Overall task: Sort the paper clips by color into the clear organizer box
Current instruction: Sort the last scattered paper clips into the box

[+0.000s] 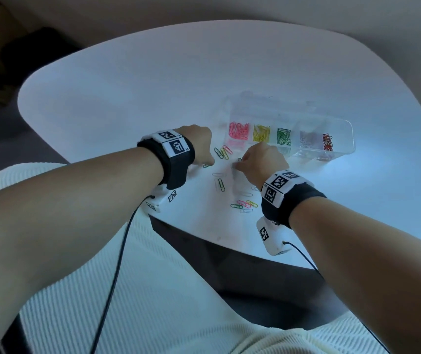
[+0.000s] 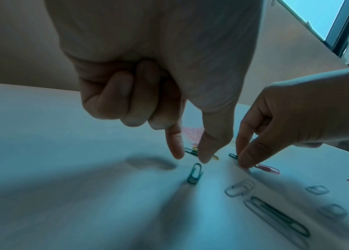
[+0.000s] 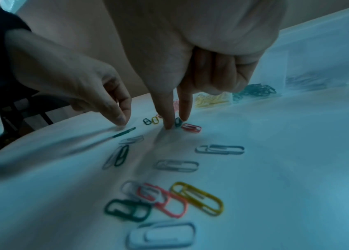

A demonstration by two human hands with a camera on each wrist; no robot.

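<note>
The clear organizer box [image 1: 342, 123] sits at the right of the table and holds pink, yellow, green, pale and red clips in separate compartments. Loose paper clips [image 1: 245, 203] lie in front of it. My left hand [image 2: 190, 156] points its index finger and thumb down, slightly apart, just above a green clip [image 2: 195, 173]; its other fingers are curled and it holds nothing. My right hand [image 3: 176, 121] has thumb and index tips on the table, pinching a small green clip [image 3: 178, 122] beside a red clip [image 3: 191, 127].
More clips lie near the table's front edge: white [image 3: 161, 236], green [image 3: 127, 209], pink [image 3: 169, 202] and yellow [image 3: 198, 197]. Another small group [image 1: 222, 152] lies between my left hand and the box. The table edge [image 1: 204, 236] runs close under my wrists.
</note>
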